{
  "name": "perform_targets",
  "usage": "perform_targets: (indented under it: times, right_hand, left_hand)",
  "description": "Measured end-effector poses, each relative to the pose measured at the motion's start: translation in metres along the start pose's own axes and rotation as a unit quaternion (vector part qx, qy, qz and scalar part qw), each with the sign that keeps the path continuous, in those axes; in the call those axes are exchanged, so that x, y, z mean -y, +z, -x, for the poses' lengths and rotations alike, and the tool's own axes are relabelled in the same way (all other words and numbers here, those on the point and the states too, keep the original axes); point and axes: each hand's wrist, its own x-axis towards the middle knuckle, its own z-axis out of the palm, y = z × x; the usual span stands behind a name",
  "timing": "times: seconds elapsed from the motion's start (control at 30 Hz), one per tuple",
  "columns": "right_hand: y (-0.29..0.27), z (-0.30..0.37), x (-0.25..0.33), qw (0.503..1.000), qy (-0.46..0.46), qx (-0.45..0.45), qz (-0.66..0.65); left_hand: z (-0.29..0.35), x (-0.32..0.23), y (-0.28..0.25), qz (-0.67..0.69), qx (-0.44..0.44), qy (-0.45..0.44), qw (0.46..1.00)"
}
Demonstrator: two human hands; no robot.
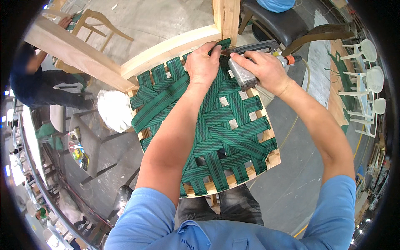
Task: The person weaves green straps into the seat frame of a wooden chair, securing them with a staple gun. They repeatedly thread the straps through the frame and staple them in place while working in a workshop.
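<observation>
In front of me stands a wooden chair frame (168,52), its seat covered with woven green webbing (166,102) with dark stripes. Some strips run diagonally over the weave. My left hand (202,64) is closed at the far rail, pinching a webbing strip's end (224,43) beside the right back post. Wrapped in my right hand (266,71) is a pneumatic staple gun (243,74), its nose close to my left fingertips. Whether the nose touches the webbing I cannot tell. An orange fitting (293,59) shows at the gun's rear.
A dark padded chair (277,21) stands at the back right, and white stools (366,79) line the right. To the left are a white bundle (113,110), another person (43,77) and a stool with scissors (73,146). A yellow hose (308,77) hangs right.
</observation>
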Motion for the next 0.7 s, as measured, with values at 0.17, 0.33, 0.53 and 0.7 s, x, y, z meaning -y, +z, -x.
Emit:
perform_targets:
  times: [0.17, 0.33, 0.53, 0.7]
  right_hand:
    - [-0.01, 0.009, 0.0, 0.998, 0.043, 0.04, -0.027]
    - [-0.039, 0.02, 0.02, 0.989, 0.122, 0.013, -0.083]
    - [-0.035, 0.028, 0.015, 0.995, 0.086, 0.031, -0.045]
    - [-0.017, 0.007, 0.016, 0.997, 0.06, 0.023, -0.035]
  left_hand:
    - [-0.007, 0.002, 0.0, 0.025, 0.018, 0.044, 0.999]
    - [-0.023, 0.017, -0.021, -0.009, 0.183, -0.015, 0.983]
    - [-0.019, 0.012, -0.001, 0.001, 0.104, -0.004, 0.995]
    - [-0.012, 0.013, 0.0, 0.02, 0.011, 0.049, 0.999]
